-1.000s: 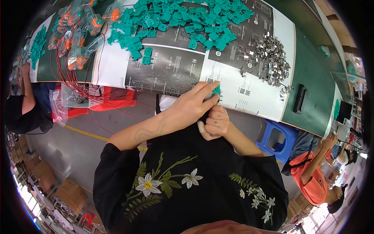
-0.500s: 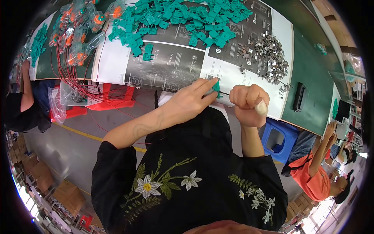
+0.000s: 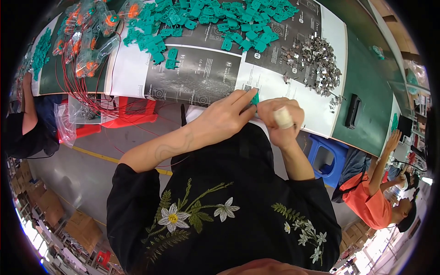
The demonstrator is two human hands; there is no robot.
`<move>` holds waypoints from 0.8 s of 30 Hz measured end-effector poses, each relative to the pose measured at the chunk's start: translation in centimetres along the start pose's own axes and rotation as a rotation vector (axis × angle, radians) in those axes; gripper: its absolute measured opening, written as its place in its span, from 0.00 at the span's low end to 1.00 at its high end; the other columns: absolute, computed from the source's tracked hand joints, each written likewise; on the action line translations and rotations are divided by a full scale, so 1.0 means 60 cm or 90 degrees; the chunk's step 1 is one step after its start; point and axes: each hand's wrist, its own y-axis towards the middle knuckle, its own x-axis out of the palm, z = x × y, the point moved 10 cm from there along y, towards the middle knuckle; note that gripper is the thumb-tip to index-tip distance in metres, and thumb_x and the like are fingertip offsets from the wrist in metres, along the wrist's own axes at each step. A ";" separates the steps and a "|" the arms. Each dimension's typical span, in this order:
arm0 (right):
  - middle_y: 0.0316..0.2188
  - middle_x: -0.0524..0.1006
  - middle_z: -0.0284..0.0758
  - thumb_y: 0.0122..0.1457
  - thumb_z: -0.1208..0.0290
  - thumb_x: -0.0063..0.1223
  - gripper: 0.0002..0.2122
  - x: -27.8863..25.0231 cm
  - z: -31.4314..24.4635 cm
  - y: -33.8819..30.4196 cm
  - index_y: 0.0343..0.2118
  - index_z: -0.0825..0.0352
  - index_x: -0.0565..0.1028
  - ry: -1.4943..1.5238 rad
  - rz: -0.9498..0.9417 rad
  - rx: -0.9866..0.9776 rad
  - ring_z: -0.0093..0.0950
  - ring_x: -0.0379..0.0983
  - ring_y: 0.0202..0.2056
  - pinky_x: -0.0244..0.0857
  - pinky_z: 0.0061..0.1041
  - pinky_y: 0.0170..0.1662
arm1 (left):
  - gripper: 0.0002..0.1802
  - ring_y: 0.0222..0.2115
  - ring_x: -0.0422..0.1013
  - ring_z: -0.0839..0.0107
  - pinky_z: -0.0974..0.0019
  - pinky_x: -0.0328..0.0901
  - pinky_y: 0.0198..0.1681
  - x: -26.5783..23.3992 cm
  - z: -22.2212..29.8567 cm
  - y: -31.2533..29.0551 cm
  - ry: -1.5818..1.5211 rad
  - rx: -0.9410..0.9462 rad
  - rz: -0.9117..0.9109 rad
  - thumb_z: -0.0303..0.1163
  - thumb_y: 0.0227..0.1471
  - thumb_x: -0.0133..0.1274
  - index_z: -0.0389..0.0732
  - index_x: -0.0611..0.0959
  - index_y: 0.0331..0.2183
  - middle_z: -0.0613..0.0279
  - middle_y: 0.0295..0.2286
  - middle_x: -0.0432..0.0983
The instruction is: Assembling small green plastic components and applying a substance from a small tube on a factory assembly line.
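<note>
My left hand (image 3: 224, 114) pinches a small green plastic part (image 3: 255, 98) at the table's near edge. Only a corner of that part shows between the fingers. Right beside it, my right hand (image 3: 276, 126) is closed in a fist, its knuckles close against the green part. A pale wrap (image 3: 283, 118) covers the tip of its thumb. The thin dark-shafted tool in this fist showed half a second ago; the hand hides it now.
Green plastic parts (image 3: 201, 13) lie heaped at the back, with small metal pieces (image 3: 321, 64) to the right. Clear-and-orange units (image 3: 87, 59) with red wires (image 3: 87, 98) sit at left. A black bar-shaped object (image 3: 353, 112) and a blue stool (image 3: 323, 160) are at right. Co-workers sit on both sides.
My right hand has moved left, closer to my left hand, and turned a little; the dark shaft between them is no longer visible. My left hand has stayed nearly still on the green part.
</note>
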 end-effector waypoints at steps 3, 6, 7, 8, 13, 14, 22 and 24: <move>0.09 0.52 0.26 0.64 0.62 0.39 0.23 0.009 -0.002 0.004 0.12 0.61 0.51 -0.073 -0.038 0.028 0.21 0.47 0.12 0.39 0.24 0.18 | 0.17 0.41 0.69 0.56 0.63 0.71 0.42 0.001 0.001 -0.005 -0.016 0.007 0.019 0.24 0.37 0.54 0.30 0.78 0.34 0.42 0.47 0.69; 0.09 0.52 0.26 0.62 0.62 0.40 0.22 0.003 0.027 0.016 0.12 0.61 0.52 -0.047 -0.071 0.166 0.21 0.46 0.13 0.39 0.24 0.18 | 0.17 0.41 0.69 0.56 0.63 0.71 0.41 0.007 0.000 -0.010 -0.013 -0.016 0.037 0.23 0.37 0.54 0.30 0.79 0.35 0.43 0.47 0.69; 0.09 0.52 0.25 0.63 0.61 0.39 0.23 -0.011 0.022 0.031 0.12 0.61 0.52 0.127 -0.030 0.130 0.21 0.44 0.13 0.39 0.24 0.18 | 0.17 0.42 0.69 0.57 0.62 0.71 0.41 0.007 -0.003 -0.010 -0.015 -0.029 0.044 0.23 0.36 0.54 0.30 0.79 0.35 0.43 0.47 0.69; 0.09 0.52 0.25 0.63 0.59 0.39 0.23 -0.027 0.015 0.036 0.12 0.60 0.53 0.299 0.015 0.094 0.20 0.43 0.13 0.38 0.25 0.18 | 0.17 0.42 0.69 0.57 0.62 0.71 0.41 0.008 0.000 -0.011 -0.014 -0.030 0.044 0.23 0.36 0.54 0.30 0.79 0.35 0.43 0.47 0.69; 0.08 0.51 0.24 0.64 0.57 0.36 0.23 -0.064 0.020 0.032 0.11 0.58 0.53 0.367 0.050 0.151 0.20 0.41 0.13 0.38 0.24 0.18 | 0.14 0.41 0.71 0.56 0.60 0.70 0.40 0.006 -0.007 -0.015 -0.066 -0.086 0.077 0.23 0.41 0.60 0.34 0.80 0.35 0.49 0.49 0.70; 0.08 0.51 0.25 0.64 0.58 0.35 0.23 -0.061 0.024 0.029 0.12 0.58 0.53 0.384 0.032 0.147 0.20 0.42 0.13 0.38 0.25 0.18 | 0.13 0.40 0.71 0.56 0.60 0.70 0.40 0.006 -0.008 -0.016 -0.065 -0.087 0.083 0.23 0.42 0.61 0.34 0.80 0.35 0.49 0.49 0.71; 0.07 0.51 0.26 0.65 0.61 0.32 0.22 -0.043 0.039 0.023 0.11 0.59 0.52 0.443 -0.031 0.149 0.20 0.42 0.12 0.39 0.25 0.18 | 0.12 0.40 0.71 0.56 0.60 0.70 0.40 0.002 -0.015 -0.016 -0.088 -0.088 0.104 0.23 0.41 0.61 0.35 0.81 0.33 0.50 0.49 0.71; 0.07 0.52 0.26 0.65 0.64 0.32 0.23 -0.034 0.035 0.027 0.11 0.59 0.53 0.443 -0.052 0.150 0.20 0.43 0.12 0.40 0.26 0.18 | 0.12 0.40 0.71 0.56 0.60 0.70 0.40 0.002 -0.016 -0.016 -0.096 -0.089 0.103 0.23 0.41 0.61 0.35 0.81 0.33 0.50 0.49 0.71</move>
